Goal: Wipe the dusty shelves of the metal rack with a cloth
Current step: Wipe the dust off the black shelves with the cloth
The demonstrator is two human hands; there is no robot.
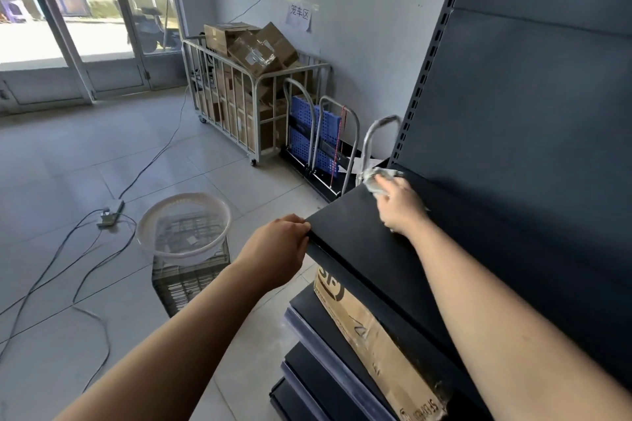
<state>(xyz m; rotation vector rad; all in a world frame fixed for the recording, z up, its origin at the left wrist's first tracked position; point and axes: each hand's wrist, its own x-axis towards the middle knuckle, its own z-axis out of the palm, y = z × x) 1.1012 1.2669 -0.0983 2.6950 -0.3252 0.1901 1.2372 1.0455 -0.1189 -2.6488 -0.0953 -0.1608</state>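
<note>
Your left hand (285, 243) curls its fingers over the near corner of the dark shelf (362, 225), while farther along that shelf, toward its far end, your right hand (398, 205) lies palm-down with fingers closed over the pale cloth (372, 179), pressing it to the shelf top.

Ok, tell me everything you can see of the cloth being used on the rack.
The cloth is a small, pale grey-white rag, crumpled and slightly blurred. It lies pressed on the dark top shelf, near its far corner by the perforated upright. The right hand covers most of it, palm down, so only its bunched far edge shows. Its weave and full outline cannot be made out.
</note>
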